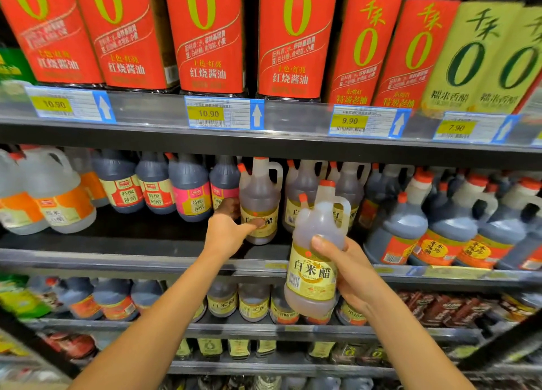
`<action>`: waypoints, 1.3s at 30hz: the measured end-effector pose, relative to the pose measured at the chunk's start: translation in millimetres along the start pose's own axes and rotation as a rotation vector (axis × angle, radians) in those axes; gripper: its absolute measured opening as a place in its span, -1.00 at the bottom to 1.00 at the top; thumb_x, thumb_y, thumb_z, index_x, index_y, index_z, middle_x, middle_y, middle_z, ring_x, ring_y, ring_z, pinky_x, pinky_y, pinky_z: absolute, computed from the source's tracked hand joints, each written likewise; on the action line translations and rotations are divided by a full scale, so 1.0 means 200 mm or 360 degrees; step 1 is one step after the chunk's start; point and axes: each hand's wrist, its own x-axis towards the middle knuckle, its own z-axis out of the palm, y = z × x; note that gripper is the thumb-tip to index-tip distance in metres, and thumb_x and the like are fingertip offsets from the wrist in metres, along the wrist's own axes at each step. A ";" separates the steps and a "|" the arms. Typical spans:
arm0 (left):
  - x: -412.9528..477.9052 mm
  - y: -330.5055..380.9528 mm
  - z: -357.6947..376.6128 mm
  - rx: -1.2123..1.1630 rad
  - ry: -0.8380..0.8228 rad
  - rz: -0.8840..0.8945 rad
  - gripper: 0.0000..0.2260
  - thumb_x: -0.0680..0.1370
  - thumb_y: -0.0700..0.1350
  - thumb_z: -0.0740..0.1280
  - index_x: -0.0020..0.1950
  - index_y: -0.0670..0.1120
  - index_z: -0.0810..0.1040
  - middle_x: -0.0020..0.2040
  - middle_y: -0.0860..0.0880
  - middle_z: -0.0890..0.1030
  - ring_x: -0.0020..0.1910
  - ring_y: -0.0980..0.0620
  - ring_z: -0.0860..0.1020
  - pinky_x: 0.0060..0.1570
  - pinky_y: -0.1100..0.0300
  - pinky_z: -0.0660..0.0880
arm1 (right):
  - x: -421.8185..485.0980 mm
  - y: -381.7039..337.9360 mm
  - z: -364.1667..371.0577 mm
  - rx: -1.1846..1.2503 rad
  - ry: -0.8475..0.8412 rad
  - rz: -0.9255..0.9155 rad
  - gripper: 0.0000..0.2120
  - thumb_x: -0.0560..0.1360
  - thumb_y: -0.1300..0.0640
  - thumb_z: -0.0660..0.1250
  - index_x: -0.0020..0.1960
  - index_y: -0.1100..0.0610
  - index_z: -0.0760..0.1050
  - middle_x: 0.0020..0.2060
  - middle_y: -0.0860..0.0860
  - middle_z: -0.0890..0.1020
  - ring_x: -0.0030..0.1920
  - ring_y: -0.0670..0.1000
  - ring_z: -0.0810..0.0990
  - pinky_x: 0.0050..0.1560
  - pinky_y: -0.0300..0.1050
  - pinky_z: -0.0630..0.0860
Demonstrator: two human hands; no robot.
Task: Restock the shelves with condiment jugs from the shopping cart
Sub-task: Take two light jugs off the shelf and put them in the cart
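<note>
Item: held jug (pixel 315 260), pale liquid, yellow label with large characters and a barcode, orange caps, moulded handle; carried off any surface, leaning slightly with its top to the right, overlapping the front rail of the middle shelf (pixel 117 260). Right hand (pixel 349 272): wrapped round the held jug from its right side, thumb across the front just above the label, fingers behind. Left hand (pixel 227 234): up and to the left of the held jug, gripping a matching shelved jug (pixel 259 202) low on its body, thumb pressed on the yellow label, fingers passing round its far side; that jug stands upright on the middle shelf. Directly behind the held jug: more jugs of the same kind, partly hidden. To its right: dark jugs (pixel 404 228) with orange-red labels and orange caps, in ranks. Further left of it, beyond the left hand: dark jugs with pink and red labels (pixel 190 190), then clear jugs with orange labels (pixel 58 196). Above it: red-labelled bottles (pixel 208 34) bearing a large green zero, green-labelled bottles (pixel 469 58) at the far right, and price tags (pixel 218 112) on the rail beneath them reading 10.90, 9.90 and 7.90. Below it: smaller yellow-labelled jugs (pixel 252 301) on the next shelf down.
</note>
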 end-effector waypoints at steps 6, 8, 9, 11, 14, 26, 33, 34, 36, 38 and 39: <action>0.06 -0.01 0.05 -0.0070 0.0025 -0.0020 -0.60 0.37 -0.18 0.60 0.14 -0.20 0.58 0.03 -0.11 0.69 0.03 -0.08 0.65 0.07 0.03 0.59 | 0.01 0.00 0.00 -0.0021 0.0008 0.0010 -0.49 0.39 0.05 0.49 0.31 0.15 0.55 0.12 0.15 0.72 0.15 0.15 0.71 0.10 0.04 0.63; 0.07 0.00 0.07 -0.0038 0.0039 -0.0027 -0.61 0.39 -0.17 0.59 0.15 -0.18 0.58 0.04 -0.10 0.68 0.05 -0.09 0.64 0.09 0.01 0.58 | 0.01 0.00 0.00 -0.0020 0.0003 0.0008 -0.49 0.40 0.05 0.49 0.31 0.16 0.55 0.11 0.16 0.72 0.15 0.16 0.71 0.07 0.01 0.65; 0.08 0.01 0.08 -0.0021 0.0041 -0.0034 -0.61 0.40 -0.16 0.59 0.16 -0.18 0.57 0.07 -0.11 0.68 0.06 -0.09 0.64 0.11 0.01 0.57 | 0.01 0.00 0.00 -0.0018 0.0001 0.0009 -0.49 0.40 0.05 0.49 0.31 0.17 0.54 0.11 0.17 0.72 0.15 0.16 0.71 0.05 0.00 0.65; 0.09 0.01 0.10 0.0013 0.0060 -0.0043 -0.58 0.40 -0.14 0.58 0.20 -0.18 0.57 0.11 -0.12 0.68 0.09 -0.11 0.63 0.15 -0.04 0.57 | 0.01 0.00 -0.01 -0.0018 -0.0006 0.0016 -0.48 0.40 0.06 0.49 0.32 0.17 0.54 0.11 0.17 0.72 0.14 0.16 0.71 0.03 -0.02 0.66; 0.10 0.00 0.12 0.0020 0.0108 -0.0049 -0.54 0.39 -0.11 0.60 0.22 -0.18 0.57 0.12 -0.13 0.68 0.10 -0.12 0.64 0.14 -0.11 0.58 | 0.01 0.00 -0.01 -0.0019 -0.0003 0.0031 -0.48 0.39 0.06 0.49 0.32 0.17 0.53 0.11 0.16 0.72 0.14 0.15 0.71 0.00 -0.03 0.67; -0.08 0.02 0.05 0.0524 -0.0044 0.0138 -0.71 0.45 0.14 0.42 0.01 -0.04 0.60 -0.16 0.04 0.64 -0.12 0.01 0.62 -0.14 0.05 0.58 | -0.02 0.00 -0.01 -0.0057 0.0052 -0.0060 -0.27 0.21 -0.02 0.61 0.33 0.13 0.52 0.11 0.13 0.73 0.14 0.15 0.71 -0.01 -0.07 0.66; -0.28 -0.06 0.04 0.1359 -0.0503 0.0681 -0.43 0.38 0.54 0.17 -0.05 0.07 0.49 -0.15 0.14 0.49 -0.14 0.11 0.47 -0.26 0.19 0.32 | -0.07 -0.14 -0.03 -0.0367 0.0128 -0.0454 -0.28 0.14 -0.05 0.63 0.28 -0.05 0.52 0.11 -0.03 0.71 0.13 -0.01 0.70 0.02 -0.09 0.66; -0.28 -0.08 0.05 0.1492 -0.0480 0.0779 -0.40 0.35 0.57 0.15 -0.06 0.06 0.50 -0.16 0.13 0.49 -0.15 0.09 0.48 -0.28 0.20 0.30 | -0.07 -0.15 -0.04 -0.0440 0.0146 -0.0509 -0.28 0.14 -0.06 0.64 0.27 -0.08 0.52 0.12 -0.05 0.70 0.15 -0.03 0.69 0.05 -0.07 0.66; -0.28 -0.12 0.06 0.1620 -0.0414 0.0941 -0.43 0.33 0.55 0.18 -0.11 0.06 0.50 -0.21 0.12 0.50 -0.19 0.07 0.50 -0.34 0.21 0.29 | -0.06 -0.15 -0.05 -0.0608 0.0211 -0.0594 -0.23 0.14 -0.09 0.65 0.31 -0.11 0.50 0.17 -0.09 0.66 0.21 -0.05 0.64 0.15 -0.02 0.63; -0.29 -0.13 0.07 0.1624 -0.0327 0.1030 -0.49 0.31 0.48 0.30 -0.16 0.04 0.49 -0.26 0.10 0.48 -0.25 0.05 0.51 -0.39 0.21 0.26 | -0.05 -0.12 -0.07 -0.0716 0.0284 -0.0684 -0.17 0.14 -0.12 0.66 0.35 -0.09 0.46 0.24 -0.08 0.61 0.27 -0.05 0.59 0.23 0.06 0.60; -0.29 -0.13 0.07 0.1620 -0.0297 0.1049 -0.51 0.30 0.46 0.35 -0.18 0.04 0.48 -0.28 0.10 0.48 -0.27 0.05 0.50 -0.40 0.21 0.24 | -0.04 -0.12 -0.08 -0.0729 0.0314 -0.0731 -0.16 0.13 -0.12 0.66 0.36 -0.08 0.46 0.26 -0.05 0.59 0.29 -0.04 0.57 0.25 0.08 0.59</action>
